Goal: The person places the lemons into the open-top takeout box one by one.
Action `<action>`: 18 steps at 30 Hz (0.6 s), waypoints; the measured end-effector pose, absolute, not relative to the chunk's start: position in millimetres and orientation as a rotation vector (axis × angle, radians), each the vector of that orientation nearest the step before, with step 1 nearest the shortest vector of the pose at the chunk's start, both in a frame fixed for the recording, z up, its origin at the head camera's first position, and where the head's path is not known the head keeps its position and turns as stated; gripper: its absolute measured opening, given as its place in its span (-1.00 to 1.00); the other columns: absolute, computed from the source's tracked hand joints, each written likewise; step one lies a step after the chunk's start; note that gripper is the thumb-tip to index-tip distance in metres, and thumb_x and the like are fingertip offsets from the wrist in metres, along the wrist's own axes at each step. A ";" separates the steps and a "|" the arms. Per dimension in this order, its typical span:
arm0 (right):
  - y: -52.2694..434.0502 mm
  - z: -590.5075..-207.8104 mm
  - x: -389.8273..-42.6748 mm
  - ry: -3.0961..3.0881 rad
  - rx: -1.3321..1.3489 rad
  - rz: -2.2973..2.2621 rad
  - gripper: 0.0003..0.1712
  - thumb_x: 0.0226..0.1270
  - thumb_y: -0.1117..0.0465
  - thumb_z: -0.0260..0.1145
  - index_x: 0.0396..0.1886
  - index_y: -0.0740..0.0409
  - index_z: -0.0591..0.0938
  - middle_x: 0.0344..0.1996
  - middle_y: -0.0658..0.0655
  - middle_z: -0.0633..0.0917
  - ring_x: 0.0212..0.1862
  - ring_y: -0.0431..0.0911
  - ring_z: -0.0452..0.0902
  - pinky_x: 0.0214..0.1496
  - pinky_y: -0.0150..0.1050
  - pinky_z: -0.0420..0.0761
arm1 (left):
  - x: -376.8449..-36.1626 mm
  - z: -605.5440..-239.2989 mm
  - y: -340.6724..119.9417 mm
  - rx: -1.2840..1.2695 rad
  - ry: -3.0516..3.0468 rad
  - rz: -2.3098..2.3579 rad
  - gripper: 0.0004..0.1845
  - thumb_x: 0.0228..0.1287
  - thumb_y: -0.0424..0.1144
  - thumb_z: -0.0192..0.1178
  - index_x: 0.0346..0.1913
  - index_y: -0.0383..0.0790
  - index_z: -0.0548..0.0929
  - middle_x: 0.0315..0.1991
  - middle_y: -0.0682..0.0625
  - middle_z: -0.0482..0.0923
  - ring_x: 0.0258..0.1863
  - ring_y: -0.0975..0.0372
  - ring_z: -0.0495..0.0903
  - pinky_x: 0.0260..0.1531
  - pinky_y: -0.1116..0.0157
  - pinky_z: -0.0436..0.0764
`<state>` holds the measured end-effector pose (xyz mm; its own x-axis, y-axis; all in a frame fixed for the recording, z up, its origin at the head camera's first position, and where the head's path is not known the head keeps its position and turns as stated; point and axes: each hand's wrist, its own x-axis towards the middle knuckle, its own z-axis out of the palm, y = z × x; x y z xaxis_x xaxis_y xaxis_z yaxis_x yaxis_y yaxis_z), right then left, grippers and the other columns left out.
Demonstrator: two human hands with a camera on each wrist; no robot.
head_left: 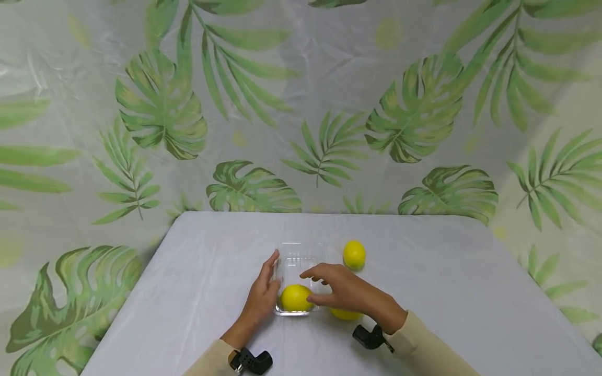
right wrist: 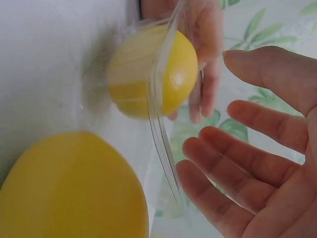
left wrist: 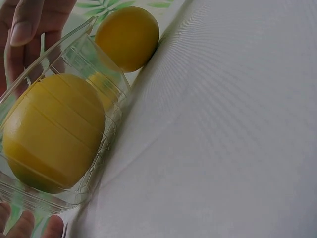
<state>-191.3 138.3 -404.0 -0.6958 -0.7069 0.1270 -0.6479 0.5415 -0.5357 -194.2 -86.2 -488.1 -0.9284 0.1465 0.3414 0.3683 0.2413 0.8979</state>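
Observation:
A clear plastic box (head_left: 301,257) stands on the table with one yellow lemon (head_left: 295,297) inside its near end. My left hand (head_left: 262,293) lies along the box's left side, fingers fairly straight and touching the wall. Over the box's right side hovers my right hand (head_left: 340,287), its fingers spread and slightly bent, holding nothing. In the right wrist view those fingers (right wrist: 237,168) stand apart beside the box's rim. A second lemon (head_left: 345,314) lies right of the box, partly hidden under my right hand.
Another lemon (head_left: 354,255) rests on the white-covered table (head_left: 447,271), beyond my right hand. Behind the table's far edge hangs a leaf-patterned sheet (head_left: 329,78). Each wrist wears a black camera (head_left: 369,337).

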 end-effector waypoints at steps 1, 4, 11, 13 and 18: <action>140.9 -404.3 -189.9 2.671 -1.172 -0.874 -0.52 0.26 0.09 0.36 0.17 0.09 0.57 0.07 0.02 0.64 -0.01 0.00 0.60 0.04 -0.09 0.61 | -191.1 -484.8 -85.5 -0.488 -2.322 -1.773 -0.38 0.37 -0.55 -0.10 0.47 -0.23 0.15 0.47 -0.16 0.11 0.43 0.01 0.15 0.33 0.07 0.16; 149.1 -404.5 -186.2 2.678 -1.172 -0.921 -0.52 0.26 0.12 0.37 0.16 0.11 0.56 0.07 0.03 0.64 -0.03 0.01 0.61 0.03 -0.10 0.62 | -183.2 -474.9 -84.3 -0.508 -2.302 -1.811 -0.39 0.35 -0.57 -0.10 0.45 -0.33 0.15 0.47 -0.23 0.10 0.43 -0.06 0.13 0.32 0.04 0.14; 166.7 -405.0 -184.9 2.721 -1.136 -0.964 -0.50 0.25 0.10 0.38 0.17 0.08 0.56 0.08 -0.01 0.62 -0.01 -0.08 0.59 -0.01 -0.21 0.64 | -189.5 -488.3 -85.7 -0.507 -2.301 -1.777 -0.37 0.36 -0.55 -0.09 0.47 -0.23 0.14 0.48 -0.18 0.10 0.43 -0.05 0.14 0.32 0.04 0.16; 171.7 -405.7 -185.4 2.725 -1.115 -0.986 -0.49 0.25 0.09 0.38 0.19 0.05 0.55 0.08 0.00 0.61 0.00 -0.06 0.60 -0.01 -0.21 0.64 | -193.7 -494.5 -86.9 -0.505 -2.307 -1.776 -0.36 0.37 -0.53 -0.10 0.48 -0.17 0.13 0.49 -0.13 0.09 0.44 0.00 0.13 0.33 0.08 0.14; 182.9 -408.0 -186.4 2.735 -1.101 -1.035 -0.45 0.24 0.08 0.39 0.23 0.01 0.52 0.09 0.00 0.60 0.03 -0.01 0.59 -0.02 -0.19 0.64 | -197.6 -493.9 -87.7 -0.517 -2.292 -1.794 -0.36 0.35 -0.54 -0.08 0.48 -0.25 0.13 0.49 -0.13 0.09 0.44 0.03 0.12 0.34 0.14 0.11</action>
